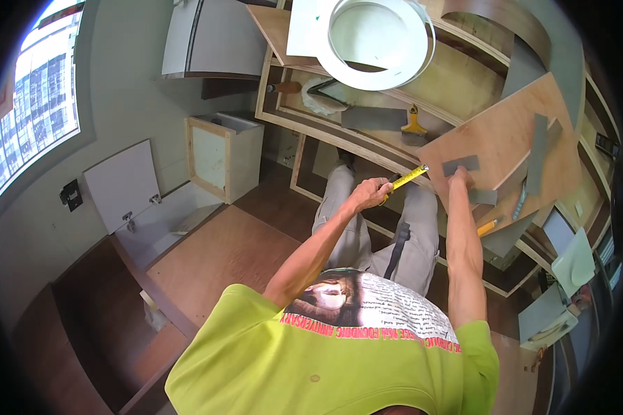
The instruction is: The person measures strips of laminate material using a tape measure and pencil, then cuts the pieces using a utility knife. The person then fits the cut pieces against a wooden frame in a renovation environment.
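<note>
My left hand [375, 194] grips a tape measure, its yellow blade [412, 174] pulled partly out toward the plywood board [505, 124]. My right hand [460, 178] is on a small grey strip [460, 164] on that board, fingers closed at its lower edge. Another short grey piece [483, 197] lies just below it; a longer grey strip [537, 152] lies to the right, with a bluish tool [520, 202] and a yellow-handled tool [489, 226]. Left of the board, a yellow scraper [414, 123] rests beside a grey sheet [374, 118] on the wooden frame [353, 142].
A white round piece [358, 76] sits on the frame at the top. A small cabinet [242, 159], a white door panel [121, 183] and a low brown cabinet top [221, 270] are on the left, beside a window [34, 104]. White panels [571, 263] stand at lower right.
</note>
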`<state>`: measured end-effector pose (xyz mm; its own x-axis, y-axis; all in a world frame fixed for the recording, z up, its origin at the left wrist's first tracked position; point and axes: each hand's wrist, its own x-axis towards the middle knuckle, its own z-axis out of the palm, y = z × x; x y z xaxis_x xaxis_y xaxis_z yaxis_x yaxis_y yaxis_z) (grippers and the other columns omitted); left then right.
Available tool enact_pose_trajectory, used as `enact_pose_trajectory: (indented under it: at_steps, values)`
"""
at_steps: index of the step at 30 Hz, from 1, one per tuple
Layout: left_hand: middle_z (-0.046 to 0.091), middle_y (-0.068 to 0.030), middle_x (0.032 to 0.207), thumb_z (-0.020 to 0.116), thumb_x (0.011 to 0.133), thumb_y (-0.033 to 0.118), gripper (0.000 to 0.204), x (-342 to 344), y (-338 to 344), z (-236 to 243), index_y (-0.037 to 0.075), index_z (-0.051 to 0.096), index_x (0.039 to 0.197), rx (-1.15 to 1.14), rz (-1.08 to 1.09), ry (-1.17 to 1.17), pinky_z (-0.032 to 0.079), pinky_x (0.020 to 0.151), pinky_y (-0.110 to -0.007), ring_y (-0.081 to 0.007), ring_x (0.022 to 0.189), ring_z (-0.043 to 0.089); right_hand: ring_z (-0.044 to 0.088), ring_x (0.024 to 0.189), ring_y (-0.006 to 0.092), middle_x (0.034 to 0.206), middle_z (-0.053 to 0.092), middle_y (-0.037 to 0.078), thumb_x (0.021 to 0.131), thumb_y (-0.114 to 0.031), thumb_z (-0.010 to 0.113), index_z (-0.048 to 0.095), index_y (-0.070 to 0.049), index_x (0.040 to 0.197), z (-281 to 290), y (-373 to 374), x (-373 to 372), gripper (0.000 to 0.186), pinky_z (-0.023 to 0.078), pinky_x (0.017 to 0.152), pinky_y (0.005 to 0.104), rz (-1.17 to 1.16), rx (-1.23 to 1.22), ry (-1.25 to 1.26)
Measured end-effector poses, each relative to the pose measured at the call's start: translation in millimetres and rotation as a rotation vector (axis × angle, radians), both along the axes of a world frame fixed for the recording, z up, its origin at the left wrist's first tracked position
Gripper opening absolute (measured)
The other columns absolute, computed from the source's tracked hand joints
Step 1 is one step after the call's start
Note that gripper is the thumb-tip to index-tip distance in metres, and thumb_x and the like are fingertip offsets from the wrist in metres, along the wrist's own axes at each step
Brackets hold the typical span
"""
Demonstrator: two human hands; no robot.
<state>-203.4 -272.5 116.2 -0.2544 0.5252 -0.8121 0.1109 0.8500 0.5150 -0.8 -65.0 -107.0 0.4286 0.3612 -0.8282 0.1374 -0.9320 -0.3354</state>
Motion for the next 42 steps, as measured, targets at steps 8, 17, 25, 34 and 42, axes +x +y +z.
enact_pose_trajectory:
  at_steps: [8, 17, 25, 34, 42]
  values:
    - [0.06, -0.0089, 0.067, 0.051, 0.098, 0.037, 0.034, 15, -36, -13, 0.007, 0.068, 0.094, -0.031, 0.049, 0.067, 0.045, 0.062, -0.036, -0.0187, 0.065, 0.058, 0.059, 0.108, 0.0421, 0.116, 0.056, 0.031, 0.075, -0.031, 0.078, 0.047, 0.011, 0.118, 37, -2, -19, 0.068, 0.051, 0.092, 0.0537, 0.334, 0.143, -0.494]
    - [0.066, -0.0122, 0.074, 0.05, 0.097, 0.037, 0.035, 6, -68, -13, 0.007, 0.069, 0.097, -0.079, 0.172, -0.021, 0.049, 0.067, -0.039, -0.0246, 0.069, 0.064, 0.06, 0.106, 0.0363, 0.117, 0.057, 0.027, 0.074, -0.014, 0.08, 0.054, 0.01, 0.111, 16, 17, -11, 0.051, 0.053, 0.088, 0.0469, 0.261, 0.192, -0.324]
    - [0.067, -0.0097, 0.076, 0.043, 0.099, 0.029, 0.037, -7, -75, -30, 0.006, 0.071, 0.095, 0.174, 0.161, -0.031, 0.05, 0.064, -0.035, -0.0198, 0.068, 0.064, 0.061, 0.077, 0.015, 0.088, 0.068, 0.006, 0.084, -0.044, 0.075, 0.067, -0.004, 0.095, 71, -3, -7, 0.042, 0.049, 0.068, 0.0344, 0.677, 0.248, 0.394]
    - [0.069, -0.0122, 0.082, 0.051, 0.093, 0.03, 0.028, -64, -27, 39, 0.008, 0.067, 0.1, 0.024, 0.096, 0.12, 0.052, 0.073, -0.039, -0.0272, 0.076, 0.067, 0.061, 0.08, 0.013, 0.085, 0.067, 0.009, 0.092, -0.045, 0.065, 0.059, 0.005, 0.102, 185, -68, -75, 0.05, 0.05, 0.074, 0.0271, 0.998, 0.092, 0.633]
    - [0.071, -0.0213, 0.098, 0.051, 0.088, 0.032, 0.041, -101, -31, 41, 0.012, 0.057, 0.123, -0.049, -0.013, 0.179, 0.051, 0.088, -0.046, -0.0404, 0.096, 0.067, 0.058, 0.08, 0.0102, 0.091, 0.065, 0.004, 0.094, -0.036, 0.063, 0.059, -0.001, 0.109, 214, -78, -128, 0.038, 0.049, 0.072, 0.0266, 1.097, 0.034, 0.756]
